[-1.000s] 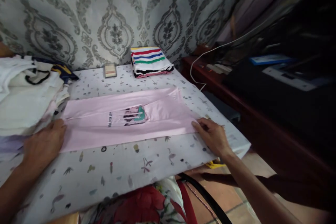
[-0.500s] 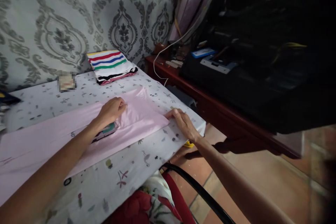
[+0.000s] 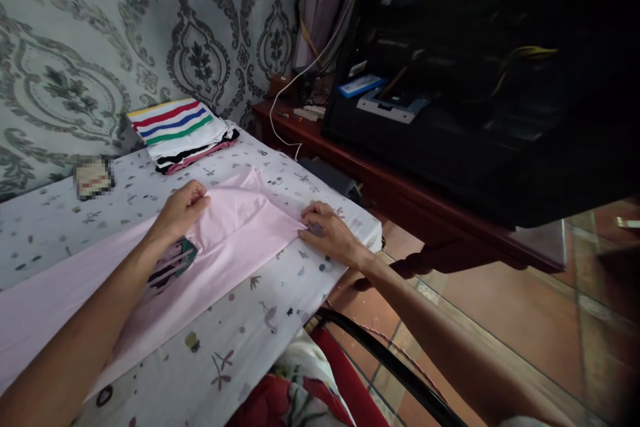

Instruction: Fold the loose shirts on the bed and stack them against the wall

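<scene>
A pink garment (image 3: 250, 220) with a dark printed patch lies stretched across the patterned white sheet (image 3: 270, 307). My left hand (image 3: 183, 210) pinches a raised fold of it, just above the print, which my forearm partly covers. At the garment's right end, my right hand (image 3: 327, 233) has its fingers closed on the corner. Between the two hands the cloth shows soft creases.
Folded clothes (image 3: 180, 133), the top one striped, lie at the back by the patterned wall covering. A small blurred item (image 3: 93, 177) sits to their left. On the right stands a dark red wooden table (image 3: 400, 213) bearing a big black object. A black curved bar (image 3: 390, 360) is below.
The view has shifted to the right. My right hand has gone from extended fingers at the garment's edge to a pinch on its corner. My left hand has lifted the fold slightly.
</scene>
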`<state>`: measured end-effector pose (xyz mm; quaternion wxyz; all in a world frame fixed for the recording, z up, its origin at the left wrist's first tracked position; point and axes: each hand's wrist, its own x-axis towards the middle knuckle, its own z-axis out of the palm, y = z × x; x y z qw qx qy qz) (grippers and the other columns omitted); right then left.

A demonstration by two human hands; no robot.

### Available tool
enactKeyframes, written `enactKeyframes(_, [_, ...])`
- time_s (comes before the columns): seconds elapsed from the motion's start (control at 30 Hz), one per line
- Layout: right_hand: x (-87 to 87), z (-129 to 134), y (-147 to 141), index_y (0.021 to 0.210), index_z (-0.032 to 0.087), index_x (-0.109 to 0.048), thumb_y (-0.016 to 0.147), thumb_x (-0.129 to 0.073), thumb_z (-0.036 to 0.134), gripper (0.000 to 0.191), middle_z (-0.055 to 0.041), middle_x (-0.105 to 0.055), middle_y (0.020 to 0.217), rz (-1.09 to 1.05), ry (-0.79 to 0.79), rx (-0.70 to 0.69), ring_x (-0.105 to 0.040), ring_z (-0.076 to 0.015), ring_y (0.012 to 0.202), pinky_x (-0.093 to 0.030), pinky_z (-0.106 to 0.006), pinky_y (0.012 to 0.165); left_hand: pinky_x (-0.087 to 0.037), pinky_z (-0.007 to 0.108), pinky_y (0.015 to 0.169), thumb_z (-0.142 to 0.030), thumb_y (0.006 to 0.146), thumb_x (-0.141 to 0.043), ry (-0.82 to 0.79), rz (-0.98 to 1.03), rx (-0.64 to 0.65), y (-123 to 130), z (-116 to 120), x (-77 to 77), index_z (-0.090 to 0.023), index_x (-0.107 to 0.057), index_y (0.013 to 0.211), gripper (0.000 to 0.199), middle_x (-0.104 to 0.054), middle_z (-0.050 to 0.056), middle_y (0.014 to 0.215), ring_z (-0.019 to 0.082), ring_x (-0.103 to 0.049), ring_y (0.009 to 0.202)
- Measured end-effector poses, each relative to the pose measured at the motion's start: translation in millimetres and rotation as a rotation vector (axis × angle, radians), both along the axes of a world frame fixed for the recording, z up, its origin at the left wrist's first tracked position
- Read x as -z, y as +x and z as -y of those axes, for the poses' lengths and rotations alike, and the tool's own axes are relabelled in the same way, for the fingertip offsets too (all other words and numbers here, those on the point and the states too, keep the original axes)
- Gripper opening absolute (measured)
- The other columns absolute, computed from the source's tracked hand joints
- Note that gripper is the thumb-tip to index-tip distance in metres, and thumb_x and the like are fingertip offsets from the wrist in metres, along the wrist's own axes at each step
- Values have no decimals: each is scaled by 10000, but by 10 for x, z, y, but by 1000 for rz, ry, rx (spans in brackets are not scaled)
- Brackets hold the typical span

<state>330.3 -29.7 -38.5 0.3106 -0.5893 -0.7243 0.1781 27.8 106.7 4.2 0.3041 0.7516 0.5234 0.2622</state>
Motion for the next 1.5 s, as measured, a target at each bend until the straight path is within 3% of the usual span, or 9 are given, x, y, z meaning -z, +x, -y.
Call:
enactKeyframes(0.23, [-47,13,-6,797,221,-634,884,-596,241,97,-69,-634,1003,-33,13,34,-593,-228,976,-495,-401,900,-317,254,531,-533,718,-577,-88,-31,-40,87,-32,49,-221,-578,897,359,-508,-59,577,145,-452,535])
enactKeyframes(0.4, [-84,19,-12,767,220,-631,904,-551,237,160,-73,-647,964,-58,53,16,-613,-228,941,-506,-407,877,-320,247,527,-481,695,-601,-130,-19,31,139,-140,29,-219,-596,1025,421,-530,-71,597,138,-457,523])
enactKeyframes(0.53, [-74,16,-6,757,220,-640,876,-560,211,143,-74,-651,952,-74,49,17,-617,-232,931,-508,-418,865,-339,253,548,-412,682,-571,-90,14,93,180,-219,86,-206,-615,969,357,-582,-44,642,143,-482,548])
enactKeyframes(0.73, [-62,35,-14,743,213,-635,831,-575,163,118,-80,-653,987,-68,35,35,-610,-240,972,-502,-424,887,-343,252,558,-366,706,-539,33,57,89,213,-206,149,-205,-617,916,276,-588,-25,688,140,-474,577])
enactKeyframes(0.97, [-55,53,-48,734,209,-613,802,-579,149,97,-86,-631,1007,-91,33,117,-592,-239,988,-508,-393,851,-384,264,632,-346,747,-523,92,20,109,207,-231,190,-203,-611,904,230,-577,-27,681,157,-530,650])
enactKeyframes(1.17, [-17,63,-34,767,220,-609,795,-572,166,70,-83,-626,1006,-64,62,126,-591,-247,982,-487,-414,900,-446,295,745,-330,771,-521,120,-70,86,240,-241,195,-207,-613,930,221,-662,16,836,181,-600,758])
enactKeyframes(1.27, [-52,63,-36,943,221,-660,829,-597,250,134,-94,-636,1025,-42,66,100,-597,-275,1010,-479,-450,929,-474,327,812,-369,805,-530,97,-139,118,99,-169,34,-210,-611,1039,294,-684,48,955,208,-627,864])
enactKeyframes(1.33, [-107,-5,-78,1025,223,-666,866,-582,298,195,-98,-641,1039,-17,78,78,-604,-283,1013,-490,-454,914,-489,338,840,-421,833,-528,83,-134,106,-129,-67,-98,-214,-607,1091,341,-682,65,1024,224,-628,956])
enactKeyframes(1.5, [-253,-630,-467,1105,242,-676,921,-506,287,254,-91,-654,1103,102,57,-206,-643,-239,920,-527,-404,874,-500,324,828,-516,827,-555,-117,-156,105,-1069,408,-317,-220,-651,1034,374,-693,62,1008,226,-638,936])
